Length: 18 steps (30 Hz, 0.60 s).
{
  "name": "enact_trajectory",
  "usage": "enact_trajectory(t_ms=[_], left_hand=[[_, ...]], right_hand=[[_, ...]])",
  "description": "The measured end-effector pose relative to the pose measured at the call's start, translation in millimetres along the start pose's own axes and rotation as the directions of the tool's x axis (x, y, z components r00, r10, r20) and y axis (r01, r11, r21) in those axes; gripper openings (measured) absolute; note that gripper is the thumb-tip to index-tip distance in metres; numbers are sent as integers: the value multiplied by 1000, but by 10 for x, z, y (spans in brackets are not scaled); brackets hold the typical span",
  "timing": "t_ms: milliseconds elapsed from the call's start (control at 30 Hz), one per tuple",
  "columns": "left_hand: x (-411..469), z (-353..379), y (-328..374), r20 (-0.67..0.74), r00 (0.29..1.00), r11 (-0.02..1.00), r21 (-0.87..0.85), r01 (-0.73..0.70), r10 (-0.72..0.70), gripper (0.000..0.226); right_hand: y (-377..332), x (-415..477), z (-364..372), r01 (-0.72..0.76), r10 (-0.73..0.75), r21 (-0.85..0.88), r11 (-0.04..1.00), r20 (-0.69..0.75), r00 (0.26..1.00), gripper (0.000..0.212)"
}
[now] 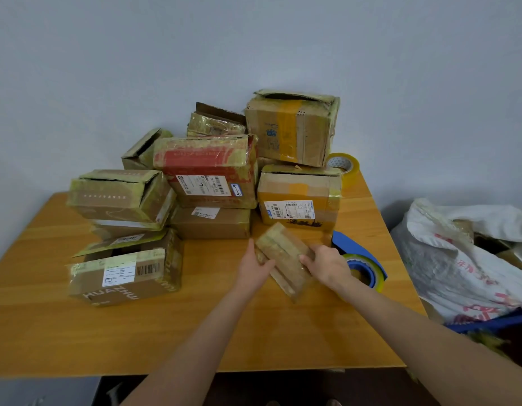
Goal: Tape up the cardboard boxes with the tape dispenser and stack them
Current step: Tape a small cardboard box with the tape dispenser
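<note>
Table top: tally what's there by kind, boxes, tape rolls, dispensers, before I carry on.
Cardboard boxes: 9 in plain view, including the small box gripped by the left hand and right hand; the pile may hide more.
Tape rolls: 2, the loose roll and the mounted roll.
Tape dispensers: 1.
Total: 12.

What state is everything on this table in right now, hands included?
small box: held between both hands, blurred.
left hand: grips the small box's left edge.
right hand: grips its right edge.
tape dispenser: lying on the table, in no hand, roll loaded.
spare tape roll: resting at the table's back corner.
HUAZHU box: top flap lifted open.
red box: closed, taped over, stacked.
tall box: stacked highest, top flaps gaping.
</note>
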State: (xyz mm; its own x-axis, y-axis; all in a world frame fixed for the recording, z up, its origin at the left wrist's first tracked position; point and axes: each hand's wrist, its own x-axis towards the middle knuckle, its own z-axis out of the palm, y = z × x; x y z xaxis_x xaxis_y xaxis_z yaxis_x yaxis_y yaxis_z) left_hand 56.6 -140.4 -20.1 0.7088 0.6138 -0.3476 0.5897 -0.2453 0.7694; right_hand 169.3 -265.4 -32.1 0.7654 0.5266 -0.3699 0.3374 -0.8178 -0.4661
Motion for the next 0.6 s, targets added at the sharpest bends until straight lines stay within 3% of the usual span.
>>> enact_trajectory(t_ms=[67,167,367,467,533,600], left_hand=[[34,26,79,22,995,994,44,-100,99,74],[63,90,140,137,982,917,361,-170,128,75],[41,134,64,206,957,757,585,-290,207,90],[81,124,41,271,947,655,686,-317,175,88],[75,115,50,293,941,618,712,-333,169,83],[70,92,62,299,938,600,724,-342,175,79]], right_hand=[[-42,-2,29,-1,0,45,999,7,1000,36],[-51,-3,41,19,-19,49,999,13,1000,36],[502,35,-270,-127,104,-153,980,-150,983,52],[776,48,-398,-276,275,-236,932,-35,961,47],[888,88,-390,-298,309,-180,937,32,951,33],[942,123,-383,-309,314,-113,944,35,949,32]])
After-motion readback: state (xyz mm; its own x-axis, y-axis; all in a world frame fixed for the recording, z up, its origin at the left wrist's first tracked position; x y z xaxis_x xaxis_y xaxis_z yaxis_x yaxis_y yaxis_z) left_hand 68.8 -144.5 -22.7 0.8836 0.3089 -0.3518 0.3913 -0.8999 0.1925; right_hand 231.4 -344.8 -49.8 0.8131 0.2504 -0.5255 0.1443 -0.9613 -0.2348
